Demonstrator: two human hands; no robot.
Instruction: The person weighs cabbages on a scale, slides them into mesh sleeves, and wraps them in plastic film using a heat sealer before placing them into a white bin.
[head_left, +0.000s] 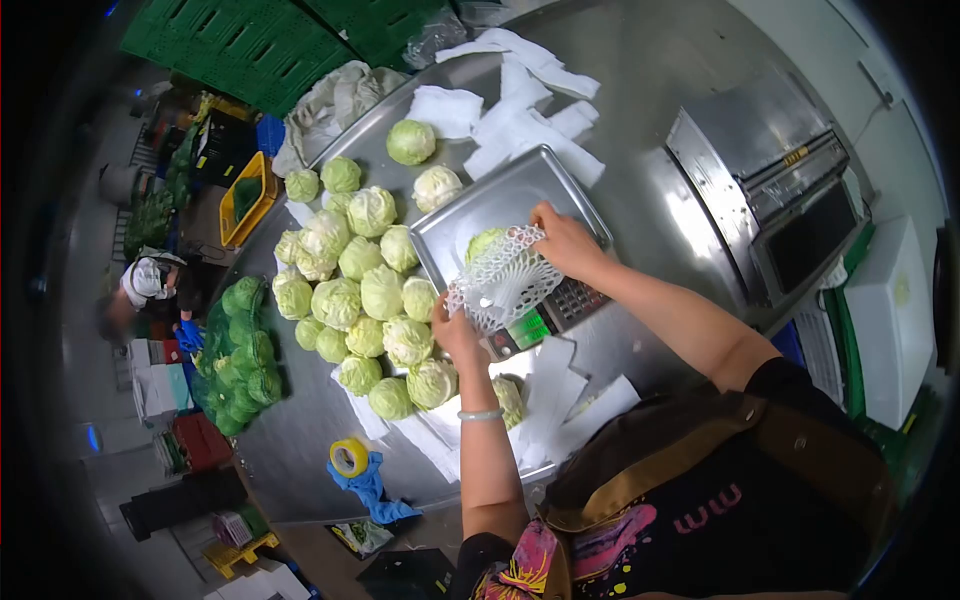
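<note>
A white foam net [512, 282] is stretched between my two hands over the steel tray of a scale [530, 185]. My left hand [458, 335] pinches its near left edge, and my right hand [565, 240] grips the upper right edge. Behind the net, partly covered by it, a pale green cabbage [484, 243] rests on the tray. The scale's keypad and green display [530, 328] show below the net. To the left of the tray lies a large group of loose cabbages [381, 292].
White foam sheets [545, 130] lie behind the tray, with more near my body. A green net sack of cabbages [240, 355], yellow tape [349, 457] and a blue glove [370, 490] are left. A wrapping machine [765, 180] stands right. Another person [150, 280] is far left.
</note>
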